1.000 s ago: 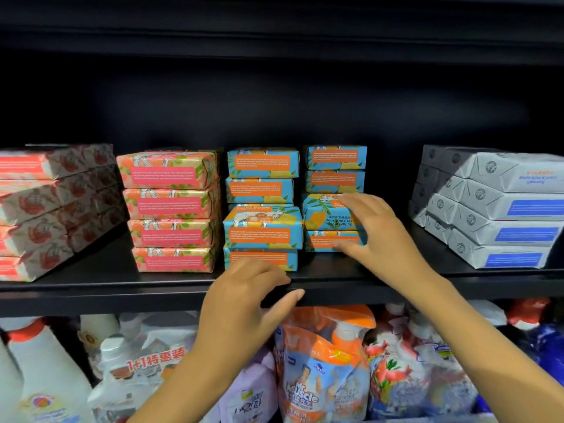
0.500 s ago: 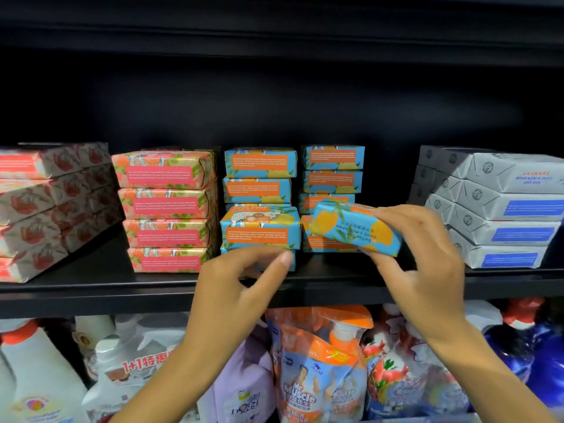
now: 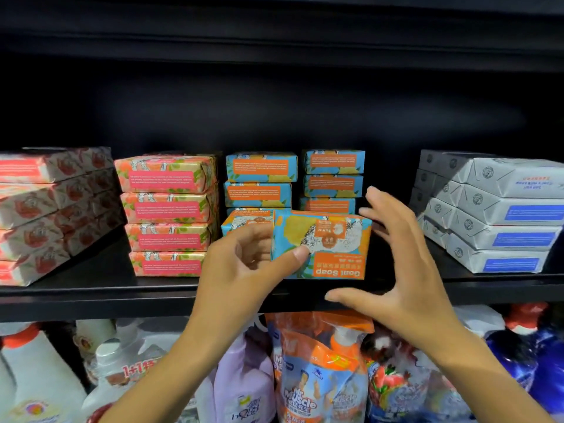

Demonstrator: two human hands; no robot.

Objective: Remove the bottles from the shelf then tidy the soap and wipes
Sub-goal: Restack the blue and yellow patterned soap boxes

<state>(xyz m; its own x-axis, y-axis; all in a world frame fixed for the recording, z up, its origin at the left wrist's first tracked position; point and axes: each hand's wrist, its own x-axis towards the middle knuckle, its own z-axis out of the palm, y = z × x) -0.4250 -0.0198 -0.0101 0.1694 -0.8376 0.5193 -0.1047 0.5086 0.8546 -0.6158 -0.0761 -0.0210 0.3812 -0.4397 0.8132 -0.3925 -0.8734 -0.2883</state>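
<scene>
A blue and orange Goat Soap box [image 3: 335, 248] stands on its edge at the front of the black shelf [image 3: 91, 296], label upside down. My left hand [image 3: 244, 270] pinches its left side, thumb on the front face. Just right of the box is my right hand [image 3: 393, 270], fingers spread and apart from it. Behind the box stand two stacks of blue soap boxes [image 3: 261, 178], [image 3: 334, 175]. Pink soap boxes [image 3: 168, 215] are stacked to the left. Grey packs [image 3: 494, 215] are stacked at the right.
More pink and white packs [image 3: 52, 209] fill the shelf's far left. On the lower shelf stand white bottles [image 3: 39, 377], a lilac bottle [image 3: 244, 386], an orange Mr Muscle refill pouch [image 3: 317, 377] and a blue bottle [image 3: 534, 361].
The soap box passed from my right hand to my left and turned its large face toward me. My right hand let go and opened beside it.
</scene>
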